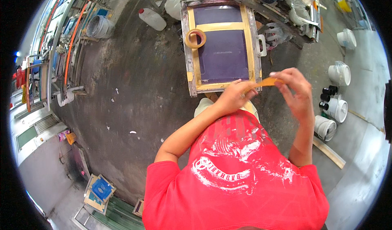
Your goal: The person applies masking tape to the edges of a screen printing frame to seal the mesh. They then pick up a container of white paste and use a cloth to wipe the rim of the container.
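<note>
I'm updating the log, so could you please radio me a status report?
Left hand and right hand: orange tape strip held between them. Framed screen: yellow tape around its purple panel. Possibly in the way: tape roll, screen's upper left.

Left fingers (247,85) and right fingers (282,75) hold an orange tape strip (267,82)

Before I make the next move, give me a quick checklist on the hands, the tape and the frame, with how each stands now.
1. Left hand gripping the tape strip: ok.
2. Right hand gripping the strip's other end: ok.
3. Purple panel clear of loose things: not ok; the tape roll overlaps its upper left corner.
4. Tape along the frame's left and right sides: ok, yellow bands show.
5. Strip's sticky side facing down: cannot tell.
6. Frame firmly supported underneath: cannot tell.
</note>
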Available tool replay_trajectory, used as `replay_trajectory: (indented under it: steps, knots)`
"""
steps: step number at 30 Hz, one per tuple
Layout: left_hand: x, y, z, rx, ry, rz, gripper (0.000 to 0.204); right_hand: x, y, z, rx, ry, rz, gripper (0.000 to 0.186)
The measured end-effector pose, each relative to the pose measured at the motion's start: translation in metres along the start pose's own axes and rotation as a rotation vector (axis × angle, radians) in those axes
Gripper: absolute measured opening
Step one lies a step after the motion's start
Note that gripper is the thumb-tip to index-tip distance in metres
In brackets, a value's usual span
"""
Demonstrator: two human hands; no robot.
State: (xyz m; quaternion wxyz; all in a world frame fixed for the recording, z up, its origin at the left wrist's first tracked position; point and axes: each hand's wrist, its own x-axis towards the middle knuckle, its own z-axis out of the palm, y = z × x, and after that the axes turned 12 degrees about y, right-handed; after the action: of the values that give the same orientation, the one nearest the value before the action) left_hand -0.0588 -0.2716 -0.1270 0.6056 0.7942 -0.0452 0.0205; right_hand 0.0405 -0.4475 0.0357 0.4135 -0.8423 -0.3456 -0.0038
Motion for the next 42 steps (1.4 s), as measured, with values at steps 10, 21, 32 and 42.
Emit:
replay_trajectory:
  steps: [10, 21, 32, 42]
  knots:
    - [-0.021, -0.051, -0.091, -0.353, 0.521, -0.314, 0.017, 0.015, 0.098, 0.057, 0.277, 0.397, 0.284, 0.033]
    - [-0.052, -0.154, -0.084, -0.295, 0.735, -0.742, 0.058, -0.075, 0.223, 0.155, 0.105, 0.179, 0.565, 0.024]
    - [-0.052, -0.192, -0.066, 0.465, 0.520, -0.461, 0.035, -0.074, 0.250, 0.163, -0.048, -0.089, 0.381, 0.031]
    - [-0.049, -0.183, -0.062, 0.844, 0.397, -0.111, 0.041, -0.078, 0.249, 0.169, -0.170, -0.081, 0.178, 0.029]
